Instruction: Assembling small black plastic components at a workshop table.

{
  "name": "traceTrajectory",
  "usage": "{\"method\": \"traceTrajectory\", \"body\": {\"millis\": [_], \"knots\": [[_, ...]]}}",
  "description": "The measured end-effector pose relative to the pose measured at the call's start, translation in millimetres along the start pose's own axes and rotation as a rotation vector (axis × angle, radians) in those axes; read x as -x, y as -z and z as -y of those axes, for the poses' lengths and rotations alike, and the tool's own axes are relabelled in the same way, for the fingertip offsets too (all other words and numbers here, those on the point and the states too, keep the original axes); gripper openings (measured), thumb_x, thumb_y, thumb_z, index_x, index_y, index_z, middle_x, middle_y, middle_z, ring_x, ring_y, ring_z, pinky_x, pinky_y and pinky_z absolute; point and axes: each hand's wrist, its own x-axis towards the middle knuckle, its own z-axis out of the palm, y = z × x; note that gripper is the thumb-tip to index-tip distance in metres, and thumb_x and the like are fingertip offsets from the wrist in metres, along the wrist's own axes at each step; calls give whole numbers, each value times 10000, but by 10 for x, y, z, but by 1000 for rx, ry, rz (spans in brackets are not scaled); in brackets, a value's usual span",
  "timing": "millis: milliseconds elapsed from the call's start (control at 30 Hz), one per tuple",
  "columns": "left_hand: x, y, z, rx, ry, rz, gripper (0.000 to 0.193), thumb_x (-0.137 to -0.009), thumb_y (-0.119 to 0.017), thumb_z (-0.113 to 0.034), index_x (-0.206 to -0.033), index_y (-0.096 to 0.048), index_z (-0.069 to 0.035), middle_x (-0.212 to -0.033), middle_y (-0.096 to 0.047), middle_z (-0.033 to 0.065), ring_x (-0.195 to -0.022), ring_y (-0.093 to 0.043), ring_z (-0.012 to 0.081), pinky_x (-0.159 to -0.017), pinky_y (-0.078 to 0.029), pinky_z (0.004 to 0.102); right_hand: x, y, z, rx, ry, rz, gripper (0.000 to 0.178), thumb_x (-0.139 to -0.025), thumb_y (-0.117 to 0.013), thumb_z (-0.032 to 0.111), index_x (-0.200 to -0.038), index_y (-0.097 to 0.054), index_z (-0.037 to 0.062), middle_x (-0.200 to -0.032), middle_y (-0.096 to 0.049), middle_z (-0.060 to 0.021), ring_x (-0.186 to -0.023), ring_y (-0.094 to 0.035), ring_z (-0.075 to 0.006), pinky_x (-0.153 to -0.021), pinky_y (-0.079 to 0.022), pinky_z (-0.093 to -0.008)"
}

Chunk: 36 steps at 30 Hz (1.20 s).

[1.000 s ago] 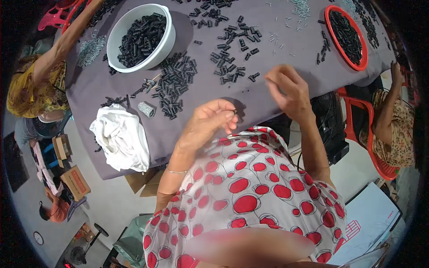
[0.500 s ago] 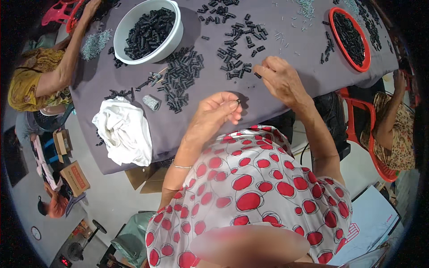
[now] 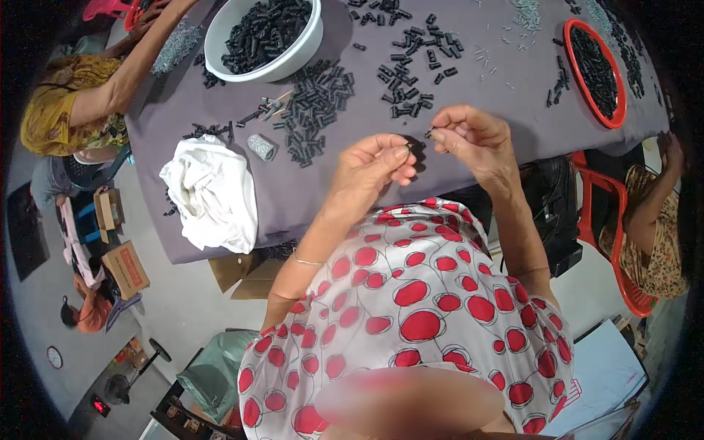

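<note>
Above the table's near edge my left hand [image 3: 370, 165] pinches a small black piece [image 3: 410, 146] between thumb and fingertips; most of it is covered. A short way to its right, my right hand [image 3: 480, 143] is closed in a pinch on a small dark piece [image 3: 430, 133], too small to make out fully. The two pieces are apart, their tips facing each other. Just beyond my hands lies a loose group of short black plastic tubes [image 3: 407, 101]. A denser heap of thinner black tubes [image 3: 319, 99] spreads to the left.
A white basin [image 3: 312, 48] full of black parts stands at the far left, a red tray [image 3: 622, 110] of them at right. A white cloth [image 3: 213, 198] and a speckled grey roll [image 3: 261, 147] lie left. Small metal pins [image 3: 526, 13] lie farther back. Other people sit at both sides.
My right hand has come in from the tube group towards my left hand, bringing its small piece along. My left hand keeps its pinch. The whole view has shifted slightly.
</note>
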Motion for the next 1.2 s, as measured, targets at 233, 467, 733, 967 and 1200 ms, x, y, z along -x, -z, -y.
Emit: {"method": "traceTrajectory", "body": {"millis": [233,467,733,967,1200], "knots": [[62,-31,30,6,-117,-11,178,-880,-615,-77,-1014,-594,37,-874,-655,106,-720,-636,132,-636,-523,226,124,-171,57,7,82,-13,129,-823,-616,-17,-951,-620,-1,-799,-618,-21,-734,-583,-72,-665,-493,-210],[102,-44,56,-103,-200,-19,188,-883,-607,-67,-1034,-592,44,-889,-654,103,-729,-624,118,-651,-523,226,185,-219,118,131,130,-64,126,-812,-611,-26,-935,-615,1,-803,-641,-39,-742,-610,-87,-657,-506,-224],[139,-113,33,-194,-218,-76,191,-879,-616,-71,-1030,-597,43,-889,-652,89,-739,-621,105,-664,-515,212,171,-226,1,259,254,-131,154,-754,-676,26,-896,-618,30,-780,-667,-72,-686,-647,-143,-641,-522,-258],[142,-126,64,-208,-218,-107,189,-872,-625,-63,-1030,-602,38,-882,-652,79,-729,-615,95,-661,-513,205,179,-223,-5,268,210,-128,140,-744,-689,38,-867,-621,31,-763,-664,-68,-674,-651,-148,-622,-525,-262],[160,-161,60,-243,-254,-117,180,-876,-618,-59,-1027,-604,38,-858,-639,52,-733,-598,80,-673,-504,201,174,-224,1,366,285,-125,125,-734,-683,18,-842,-622,33,-740,-644,-79,-625,-636,-165,-572,-510,-265]]}}
